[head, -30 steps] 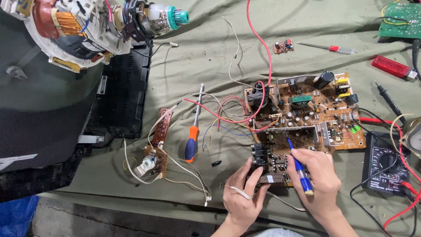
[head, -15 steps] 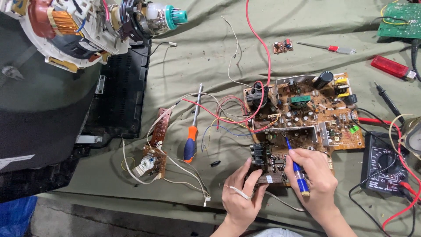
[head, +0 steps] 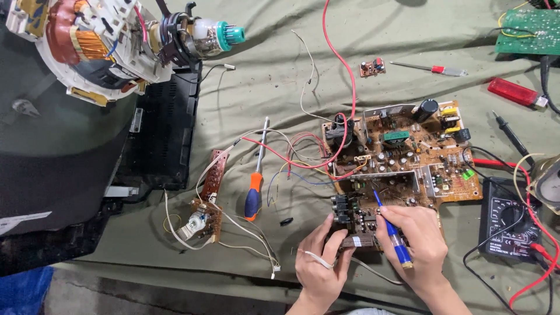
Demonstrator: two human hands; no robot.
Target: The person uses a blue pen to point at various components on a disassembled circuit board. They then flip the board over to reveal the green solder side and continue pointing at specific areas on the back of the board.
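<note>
A large brown circuit board [head: 408, 151] lies on the grey-green cloth, covered in capacitors and wires. My left hand [head: 319, 265] grips the board's near corner, fingers curled over its black connector block [head: 344, 207]. My right hand [head: 417, 242] holds a blue-handled pen-like tool [head: 392, 230], its tip touching the board's lower section near the metal shield. Red, blue and white wires [head: 303, 154] loop from the board's left edge.
An orange-and-blue screwdriver [head: 255, 186] and two small wired boards [head: 209, 195] lie left of the main board. A black multimeter [head: 510, 219] with red leads sits right. A picture tube with its deflection yoke [head: 105, 41] fills the upper left. A red lighter [head: 512, 92] and green board [head: 528, 32] lie far right.
Both hands stay at the board's near corner; the tool tip has shifted only slightly. Nothing else moved.
</note>
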